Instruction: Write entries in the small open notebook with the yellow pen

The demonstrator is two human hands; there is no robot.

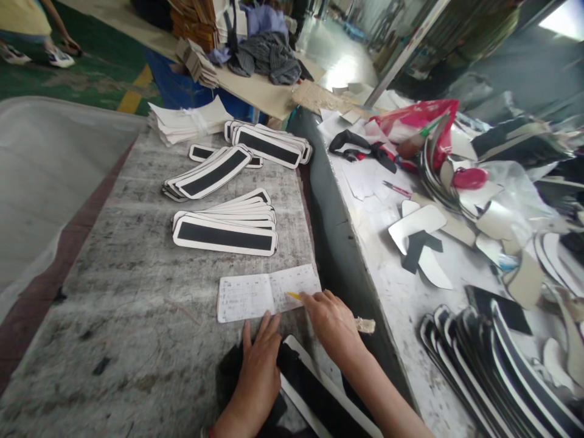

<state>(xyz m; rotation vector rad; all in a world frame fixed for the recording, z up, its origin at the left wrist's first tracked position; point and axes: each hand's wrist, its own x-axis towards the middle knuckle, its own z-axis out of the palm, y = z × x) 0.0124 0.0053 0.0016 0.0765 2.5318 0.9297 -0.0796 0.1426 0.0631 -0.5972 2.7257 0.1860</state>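
Nearest, the left hand (259,371) lies flat, fingers straight and together, pressing on a black strip (314,395) at the near edge of the grey bench (114,292); its fingertips reach the near edge of a paper slip (267,293). The right hand (333,322) sits just right of it, fingers curled around a yellow pencil (294,296) whose tip touches the slip's right half; a frayed wooden end (365,325) pokes out behind the hand. Beyond the slip lies a fanned stack of strips (225,228), then a second stack (207,175), then a third (269,145), with white sheets (187,121) at the far left. A dark gap separates the bench from the right table (392,286), cluttered with curved cut pieces (479,359), a pen (396,190) and a red bag (420,118). At the far left, someone's feet (59,58) stand on green floor.
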